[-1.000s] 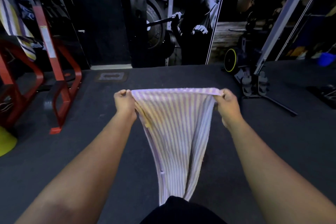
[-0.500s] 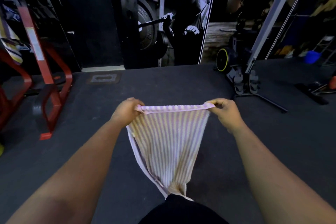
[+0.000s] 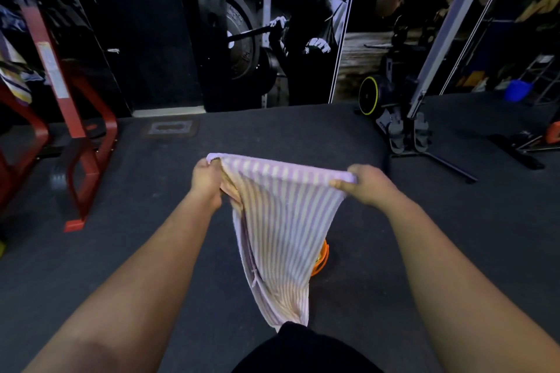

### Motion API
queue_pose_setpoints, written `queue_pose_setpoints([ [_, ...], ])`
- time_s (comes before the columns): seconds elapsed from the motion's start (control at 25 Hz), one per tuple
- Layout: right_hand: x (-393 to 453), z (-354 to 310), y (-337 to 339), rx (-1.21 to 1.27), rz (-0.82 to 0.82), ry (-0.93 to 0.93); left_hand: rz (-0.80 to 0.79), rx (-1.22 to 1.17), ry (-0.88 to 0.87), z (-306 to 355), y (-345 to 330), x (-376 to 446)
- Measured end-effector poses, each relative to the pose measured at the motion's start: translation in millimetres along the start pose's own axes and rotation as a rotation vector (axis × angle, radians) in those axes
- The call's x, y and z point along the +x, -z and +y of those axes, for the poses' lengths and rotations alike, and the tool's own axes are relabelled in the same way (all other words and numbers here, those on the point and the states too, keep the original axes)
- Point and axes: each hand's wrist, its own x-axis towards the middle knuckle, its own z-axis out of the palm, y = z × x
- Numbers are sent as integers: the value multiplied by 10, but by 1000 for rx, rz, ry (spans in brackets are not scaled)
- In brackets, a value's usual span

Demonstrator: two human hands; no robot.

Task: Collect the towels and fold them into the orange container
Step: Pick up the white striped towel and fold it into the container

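Left hand (image 3: 206, 183) fingers curled round the top-left corner of the striped towel (image 3: 278, 230), bunching some cloth in the fist. Right hand (image 3: 365, 183) pinches the top-right corner, thumb and fingers closed on the hem. Top edge stretched fairly taut between the two hands, tilted slightly down toward the right hand.

Towel hangs from that edge, narrowing to a loose tail that ends at the dark clothing (image 3: 306, 348) at bottom of frame. Held in the air, clear of the floor (image 3: 151, 236).

Orange container (image 3: 321, 257) sits on the floor behind the towel, just right of its lower half, mostly hidden; only a curved rim sliver shows. Contents can't be told.

Handling, judged: light, soft, limp cloth, no stiffness, drapes and sags wherever unsupported. Not fragile, not slippery; terry-like grip likely. Best held at corners or along the hem as now; a mid-edge pinch would suit a half fold.

Left of the towel: red gym frame (image 3: 75, 118), another striped cloth (image 3: 16, 85) hanging by it.
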Motion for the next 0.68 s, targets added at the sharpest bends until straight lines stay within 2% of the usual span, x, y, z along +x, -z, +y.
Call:
queue_pose_setpoints([
  [0.08,-42,-30,32,709,94,-9,-66,-86,12,74,-111,-71],
  [0.12,-39,-30,62,963,171,-20,-126,-11,-50,155,-135,-114],
  [0.16,-4,-16,99,1116,268,-18,-233,118,-161,237,-133,-146],
  [0.2,33,-5,141,1207,364,1,-399,324,-301,341,-125,-202],
  [0.28,94,-28,214,1353,495,62,-656,1021,-580,505,-139,-282],
  [0.32,104,-48,209,1422,531,95,-699,1351,-671,569,-163,-323],
  [0.36,107,-70,173,1475,551,107,-702,1503,-696,649,-202,-372],
  [0.4,105,-77,92,1491,540,111,-715,1438,-690,723,-220,-394],
  [0.44,72,-94,-18,1454,488,125,-759,1185,-602,782,-235,-421],
  [0.52,-20,-122,-347,1210,231,173,-816,616,-390,834,-303,-577],
  [0.56,-76,-146,-532,1067,64,186,-813,408,-319,862,-340,-680],
  [0.64,-167,-228,-855,893,-214,161,-779,126,-235,924,-462,-843],
  [0.68,-193,-281,-957,866,-256,130,-761,7,-190,958,-511,-877],
])
